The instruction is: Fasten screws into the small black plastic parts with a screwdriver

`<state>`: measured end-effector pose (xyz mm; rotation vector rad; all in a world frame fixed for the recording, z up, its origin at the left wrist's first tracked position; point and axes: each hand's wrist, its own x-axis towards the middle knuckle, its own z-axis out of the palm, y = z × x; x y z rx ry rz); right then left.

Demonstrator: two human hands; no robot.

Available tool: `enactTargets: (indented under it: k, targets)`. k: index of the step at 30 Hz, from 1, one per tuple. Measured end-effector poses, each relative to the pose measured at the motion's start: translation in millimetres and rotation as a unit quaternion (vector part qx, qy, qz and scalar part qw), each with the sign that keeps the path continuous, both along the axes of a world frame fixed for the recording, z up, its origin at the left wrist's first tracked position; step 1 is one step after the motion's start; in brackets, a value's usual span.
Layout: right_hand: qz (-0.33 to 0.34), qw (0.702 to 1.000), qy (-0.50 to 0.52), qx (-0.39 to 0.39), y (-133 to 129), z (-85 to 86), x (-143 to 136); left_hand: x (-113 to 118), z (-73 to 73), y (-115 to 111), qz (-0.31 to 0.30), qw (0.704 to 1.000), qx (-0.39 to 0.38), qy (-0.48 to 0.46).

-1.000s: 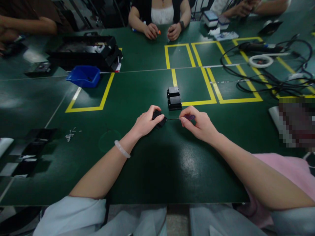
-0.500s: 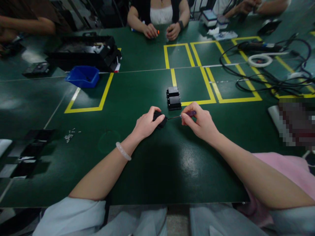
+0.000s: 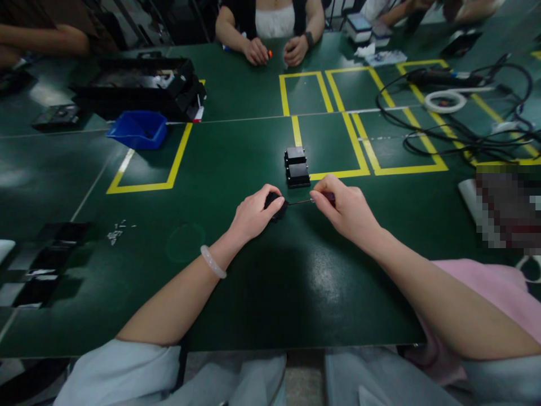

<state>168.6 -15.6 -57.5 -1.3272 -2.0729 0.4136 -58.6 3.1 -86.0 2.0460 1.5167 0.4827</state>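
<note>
My left hand (image 3: 256,212) is closed around a small black block (image 3: 276,207), thumb on top, on the green table (image 3: 253,304). In my right hand (image 3: 344,206) is a screwdriver (image 3: 301,202) with a dark purple handle, mostly hidden by the fingers. Its thin shaft points left and reaches the right side of the block; the contact point is too small to make out. Just beyond my hands stand two black box-shaped units (image 3: 297,169), one behind the other. Small screws (image 3: 116,232) lie loose to the left.
Black parts (image 3: 53,254) lie at the left. Farther back are a blue bin (image 3: 139,129) and black trays (image 3: 139,84). Coiled cables (image 3: 456,135) and a white ring (image 3: 445,102) lie at the right, near a pink cloth (image 3: 482,287). Other people sit across the table.
The fingers of my right hand have turned a little round the screwdriver handle, which now shows less. My left hand keeps its hold on the block. The whole view has shifted slightly.
</note>
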Motion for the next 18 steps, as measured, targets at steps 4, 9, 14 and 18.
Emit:
enactTargets:
  k: [4, 9, 14, 18]
  targets:
    - [0.035, 0.999, 0.009, -0.012, 0.5, 3.4, 1.3, -0.2, -0.9, 0.9, -0.002, 1.000, -0.001, -0.002]
    - [0.074, 0.997, 0.000, -0.010, 1.2, 5.4, 4.8, -1.0, -2.1, 1.3, -0.005, 1.000, 0.000, -0.009]
    - [0.098, 0.995, -0.003, -0.014, 4.1, 5.3, 8.2, -1.5, -2.0, 2.0, -0.009, 1.000, -0.002, -0.013]
    - [0.044, 0.999, -0.001, -0.019, 4.0, 2.3, 6.0, -1.6, -1.8, 2.2, -0.011, 1.000, -0.005, -0.013]
